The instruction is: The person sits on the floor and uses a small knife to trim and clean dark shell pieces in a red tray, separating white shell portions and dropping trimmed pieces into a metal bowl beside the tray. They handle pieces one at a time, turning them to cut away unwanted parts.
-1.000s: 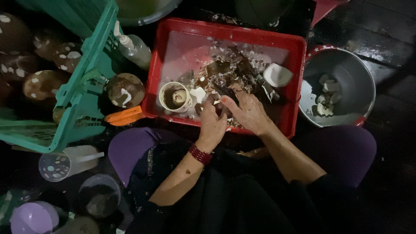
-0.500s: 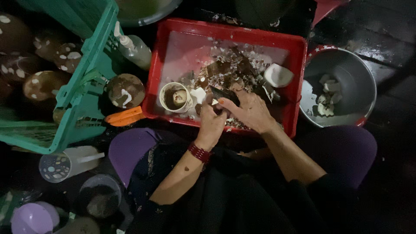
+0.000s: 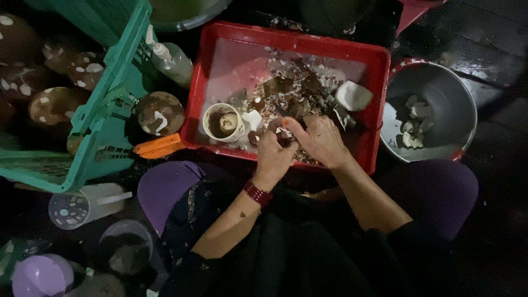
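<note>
Both my hands meet over the near side of a red plastic tub (image 3: 236, 38) full of brown coconut shell chips (image 3: 291, 91). My left hand (image 3: 274, 155), with a red band at the wrist, is closed around a small brown and white coconut piece (image 3: 284, 135). My right hand (image 3: 318, 137) grips the same piece from the right; a thin dark tool seems to run under its fingers, though I cannot make it out clearly. A halved coconut shell (image 3: 223, 122) and a white coconut chunk (image 3: 352, 95) lie in the tub.
A grey metal bowl (image 3: 459, 104) with white coconut pieces stands at the right. A green crate (image 3: 110, 99) with brown coconuts stands at the left, next to a pump bottle (image 3: 170, 58), a loose coconut (image 3: 159, 113) and an orange-handled tool (image 3: 159, 146). Plastic cups and lids lie bottom left.
My hands have stayed over the same spot in the tub, with the fingers shifting slightly around the coconut piece. Nothing else has moved.
</note>
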Action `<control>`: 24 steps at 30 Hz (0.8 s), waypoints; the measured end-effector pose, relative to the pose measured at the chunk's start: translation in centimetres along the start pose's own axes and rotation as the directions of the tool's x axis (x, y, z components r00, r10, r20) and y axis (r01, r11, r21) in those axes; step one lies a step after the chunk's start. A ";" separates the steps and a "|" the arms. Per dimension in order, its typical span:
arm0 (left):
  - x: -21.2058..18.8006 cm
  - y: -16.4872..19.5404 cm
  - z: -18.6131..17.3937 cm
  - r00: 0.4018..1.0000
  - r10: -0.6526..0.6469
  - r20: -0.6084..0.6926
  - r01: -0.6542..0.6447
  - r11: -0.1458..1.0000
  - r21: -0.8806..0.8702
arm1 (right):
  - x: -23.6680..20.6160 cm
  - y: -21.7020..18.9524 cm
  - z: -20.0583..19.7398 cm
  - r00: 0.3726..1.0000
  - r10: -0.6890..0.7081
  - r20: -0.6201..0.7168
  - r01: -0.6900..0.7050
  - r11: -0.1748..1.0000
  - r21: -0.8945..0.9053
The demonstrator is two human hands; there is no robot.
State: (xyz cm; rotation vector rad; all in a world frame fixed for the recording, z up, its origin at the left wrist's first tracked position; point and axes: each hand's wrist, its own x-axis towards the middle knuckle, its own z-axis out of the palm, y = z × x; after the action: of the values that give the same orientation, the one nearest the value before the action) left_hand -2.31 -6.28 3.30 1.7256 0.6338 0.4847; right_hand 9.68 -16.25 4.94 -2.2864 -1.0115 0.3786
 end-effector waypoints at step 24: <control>3.1 -2.7 -3.4 0.896 -0.290 0.337 0.434 0.730 -0.527 | -0.8 -3.0 -3.2 0.972 -0.189 0.139 0.186 0.982 0.033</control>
State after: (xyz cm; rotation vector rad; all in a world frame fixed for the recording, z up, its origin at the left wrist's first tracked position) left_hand -2.45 -1.24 1.51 0.9991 0.5570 0.1601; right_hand 9.00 -16.58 9.30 -2.1479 -1.2777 0.4747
